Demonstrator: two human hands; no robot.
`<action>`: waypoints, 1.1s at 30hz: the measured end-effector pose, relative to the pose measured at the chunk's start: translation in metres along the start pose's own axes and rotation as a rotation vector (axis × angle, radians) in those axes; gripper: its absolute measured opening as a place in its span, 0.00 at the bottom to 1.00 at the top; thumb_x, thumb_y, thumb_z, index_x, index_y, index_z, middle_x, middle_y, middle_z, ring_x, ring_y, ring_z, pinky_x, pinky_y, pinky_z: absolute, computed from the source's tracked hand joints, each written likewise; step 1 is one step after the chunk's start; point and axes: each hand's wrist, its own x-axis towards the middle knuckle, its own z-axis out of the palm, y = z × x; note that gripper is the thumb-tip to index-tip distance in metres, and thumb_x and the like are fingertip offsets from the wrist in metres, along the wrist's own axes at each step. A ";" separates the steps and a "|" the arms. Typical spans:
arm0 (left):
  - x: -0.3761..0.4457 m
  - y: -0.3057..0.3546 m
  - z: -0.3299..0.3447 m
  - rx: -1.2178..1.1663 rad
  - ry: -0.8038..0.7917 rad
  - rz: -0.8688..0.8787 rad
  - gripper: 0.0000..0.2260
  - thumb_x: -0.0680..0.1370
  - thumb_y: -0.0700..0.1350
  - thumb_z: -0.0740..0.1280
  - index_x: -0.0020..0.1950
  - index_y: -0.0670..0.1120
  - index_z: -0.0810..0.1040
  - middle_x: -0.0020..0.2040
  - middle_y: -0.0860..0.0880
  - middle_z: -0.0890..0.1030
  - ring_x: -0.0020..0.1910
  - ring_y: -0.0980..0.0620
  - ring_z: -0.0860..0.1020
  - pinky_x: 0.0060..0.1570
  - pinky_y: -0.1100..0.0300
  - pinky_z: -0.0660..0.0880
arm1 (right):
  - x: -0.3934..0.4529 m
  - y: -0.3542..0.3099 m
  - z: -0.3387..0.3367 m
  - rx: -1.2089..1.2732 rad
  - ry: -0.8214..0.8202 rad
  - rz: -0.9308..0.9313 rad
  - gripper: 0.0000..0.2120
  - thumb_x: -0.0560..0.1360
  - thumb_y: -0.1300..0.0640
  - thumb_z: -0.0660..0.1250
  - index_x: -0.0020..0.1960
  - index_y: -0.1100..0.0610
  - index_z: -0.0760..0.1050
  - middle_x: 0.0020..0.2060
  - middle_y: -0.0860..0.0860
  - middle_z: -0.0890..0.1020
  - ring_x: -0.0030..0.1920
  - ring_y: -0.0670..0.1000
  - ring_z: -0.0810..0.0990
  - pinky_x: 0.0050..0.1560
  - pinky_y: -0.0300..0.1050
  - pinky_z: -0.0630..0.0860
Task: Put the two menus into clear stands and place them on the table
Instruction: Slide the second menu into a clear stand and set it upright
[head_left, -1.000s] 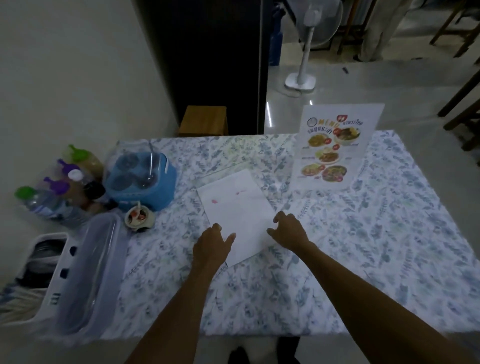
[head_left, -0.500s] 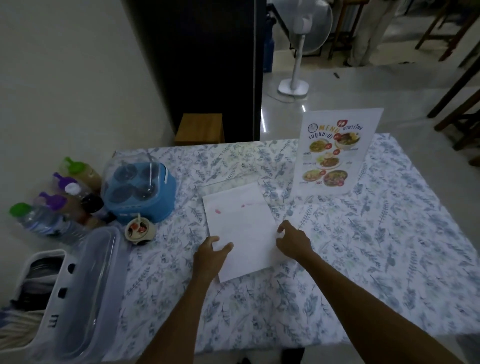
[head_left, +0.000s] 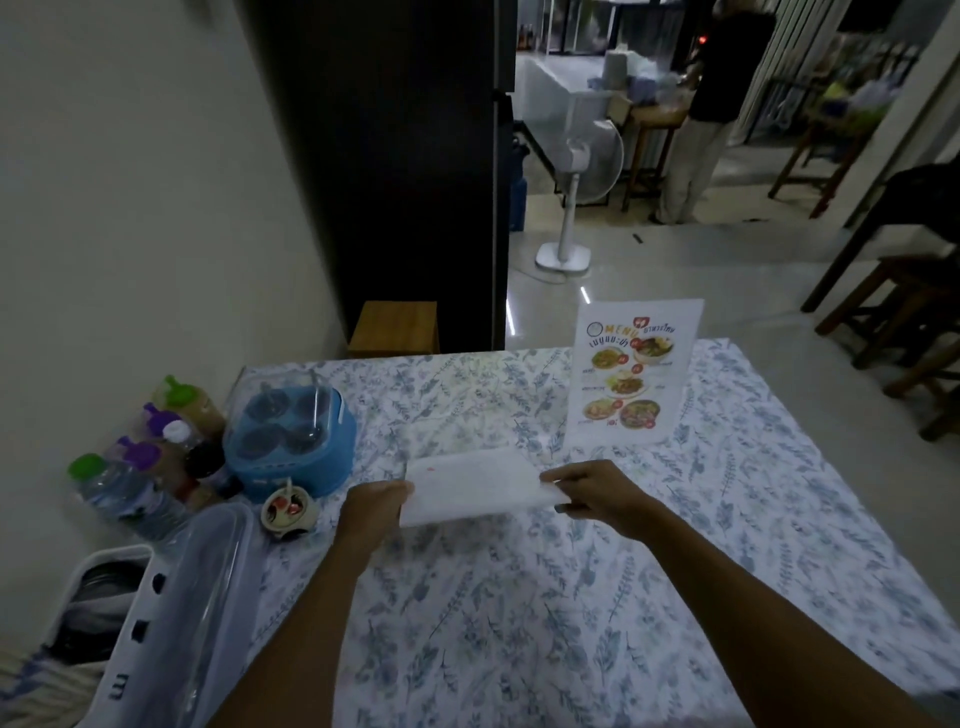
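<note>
One printed menu (head_left: 631, 371) stands upright in its clear stand at the far right of the floral table (head_left: 571, 597), facing me. The second menu (head_left: 475, 486), a white sheet with its blank back towards me, is lifted off the table at mid-table. My left hand (head_left: 371, 512) grips its left edge and my right hand (head_left: 592, 493) grips its right edge. A second clear stand (head_left: 452, 434) lies flat on the cloth just behind the sheet, hard to make out.
A blue condiment caddy (head_left: 291, 441), a small cup (head_left: 288, 512) and several sauce and water bottles (head_left: 135, 467) sit at the left. A white basket with a clear lid (head_left: 171, 613) is at the near left. A fan (head_left: 571, 208), stools and a person stand beyond.
Both hands have closed on the sheet's side edges and lifted it off the table. My view has tilted upward, showing more of the room.
</note>
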 end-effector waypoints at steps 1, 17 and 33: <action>0.002 0.006 -0.003 -0.028 0.013 -0.014 0.12 0.69 0.51 0.75 0.47 0.44 0.85 0.45 0.44 0.84 0.42 0.46 0.81 0.43 0.53 0.77 | -0.001 -0.005 -0.002 0.011 -0.012 -0.015 0.11 0.78 0.68 0.64 0.56 0.63 0.84 0.50 0.58 0.83 0.43 0.56 0.84 0.47 0.45 0.84; 0.045 0.084 -0.014 0.191 0.068 0.240 0.19 0.72 0.60 0.74 0.45 0.44 0.82 0.42 0.47 0.84 0.44 0.47 0.82 0.45 0.51 0.75 | 0.070 -0.087 0.005 -0.116 0.123 -0.290 0.11 0.77 0.56 0.71 0.57 0.60 0.82 0.47 0.52 0.84 0.47 0.50 0.83 0.45 0.42 0.81; 0.117 0.131 0.006 0.410 0.202 0.285 0.21 0.79 0.61 0.64 0.50 0.42 0.78 0.48 0.42 0.83 0.45 0.45 0.79 0.43 0.55 0.70 | 0.164 -0.113 0.007 -0.430 0.161 -0.374 0.13 0.82 0.49 0.60 0.58 0.56 0.76 0.53 0.54 0.84 0.50 0.54 0.84 0.51 0.49 0.81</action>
